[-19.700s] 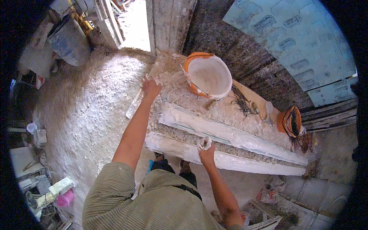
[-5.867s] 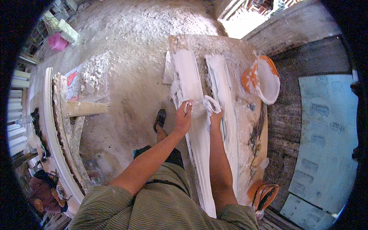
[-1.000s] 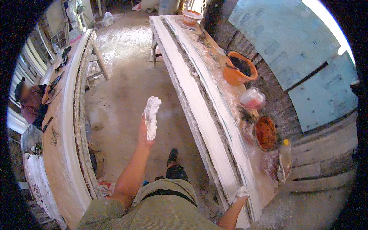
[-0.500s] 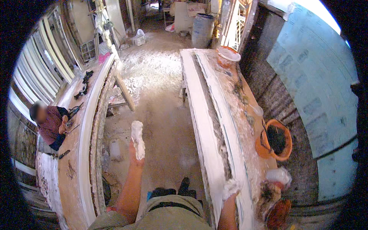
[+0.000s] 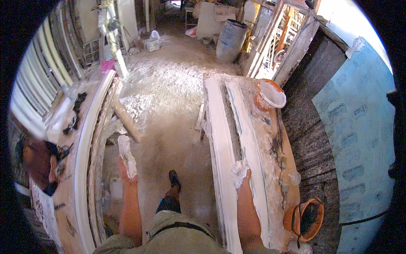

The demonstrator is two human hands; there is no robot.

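My left hand (image 5: pixel 130 172) hangs over the floor between two long benches, closed on a long white wad (image 5: pixel 125 148) that looks like wet plaster. White coats the fingers, so they barely show. Over the right bench, my right hand (image 5: pixel 245 172) grips another white, plaster-like wad (image 5: pixel 237 168). It is at the groove between a wide white strip (image 5: pixel 222 139) and a narrower white strip (image 5: pixel 250 137), both running lengthwise. Whether the wad touches the strips, I cannot tell.
An orange bucket with a white-coated rim (image 5: pixel 270 95) stands at the right bench's far end. A dark-filled orange bucket (image 5: pixel 291 220) is nearer. Along the left bench runs a long white moulding (image 5: pixel 89 127); a person (image 5: pixel 40 165) works behind it. A wooden leg (image 5: pixel 127 122) slants out. A blue barrel (image 5: pixel 231 41) stands farther back.
I have moved forward along the benches, with one foot now out ahead. My right hand has reached farther up the right bench. My left hand appears farther left, nearer the left bench.
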